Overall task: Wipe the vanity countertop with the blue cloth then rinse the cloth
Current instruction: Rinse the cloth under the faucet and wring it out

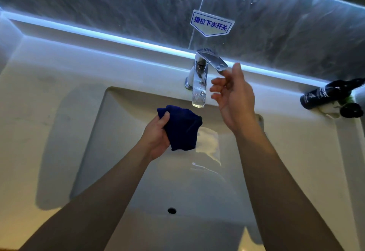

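Observation:
My left hand grips the bunched dark blue cloth over the white sink basin, just below and left of the chrome faucet spout. My right hand is raised beside the faucet with its fingers spread; its fingertips touch the end of the lifted faucet lever. I cannot tell whether water is running from the spout. The pale vanity countertop surrounds the basin.
A dark bottle lies on its side at the back right corner of the countertop, with a small dark cap and a white scrap beside it. A blue-lettered sticker is on the mirror behind the faucet. The overflow hole sits in the near basin wall.

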